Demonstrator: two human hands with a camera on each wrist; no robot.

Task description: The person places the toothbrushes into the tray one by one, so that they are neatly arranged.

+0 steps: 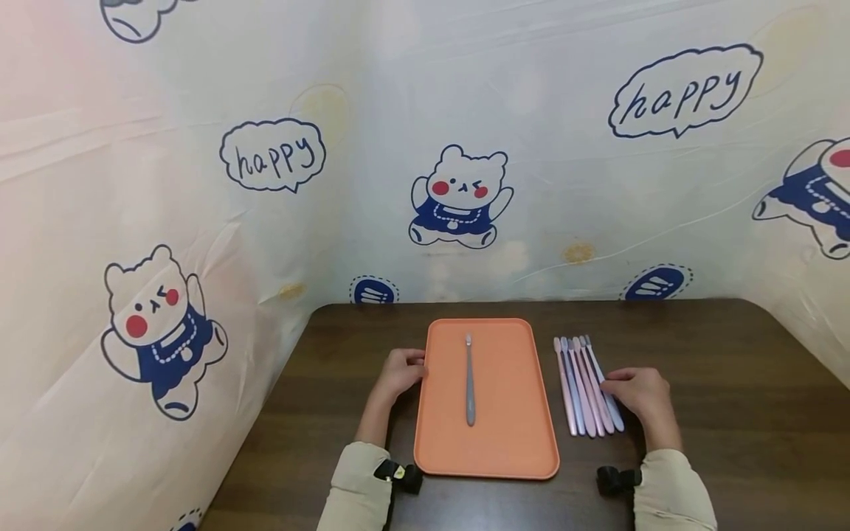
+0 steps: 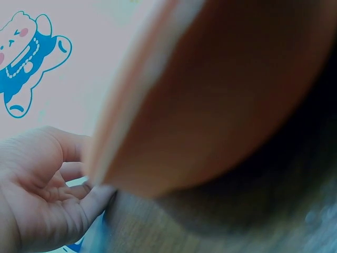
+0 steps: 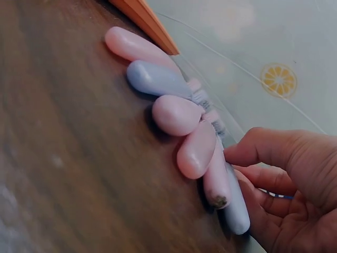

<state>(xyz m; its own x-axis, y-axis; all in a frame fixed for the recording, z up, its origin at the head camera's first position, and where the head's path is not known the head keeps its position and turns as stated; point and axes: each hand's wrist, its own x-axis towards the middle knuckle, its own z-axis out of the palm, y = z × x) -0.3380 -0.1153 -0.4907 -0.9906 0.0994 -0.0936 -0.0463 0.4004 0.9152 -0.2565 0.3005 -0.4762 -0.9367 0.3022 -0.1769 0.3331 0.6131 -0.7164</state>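
An orange tray (image 1: pixel 494 450) lies on the table with one grey toothbrush (image 1: pixel 470 391) lengthwise on it, head toward the back. My left hand (image 1: pixel 403 372) grips the tray's left rim; in the left wrist view its thumb and fingers (image 2: pixel 79 147) meet at the tray edge. Right of the tray, several pink and blue toothbrushes lie side by side, among them a pink toothbrush (image 1: pixel 566 391) at the left end. My right hand (image 1: pixel 640 394) pinches the rightmost blue toothbrush (image 1: pixel 614 413). Its handle end (image 3: pixel 238 211) shows beside the fingers in the right wrist view.
The dark wooden table (image 1: pixel 744 413) extends to both sides. Behind it hangs a pale curtain (image 1: pixel 558 184) printed with bears and the word "happy". A black strap device (image 1: pixel 614 481) sits at the right wrist, another strap device (image 1: pixel 401 476) at the left.
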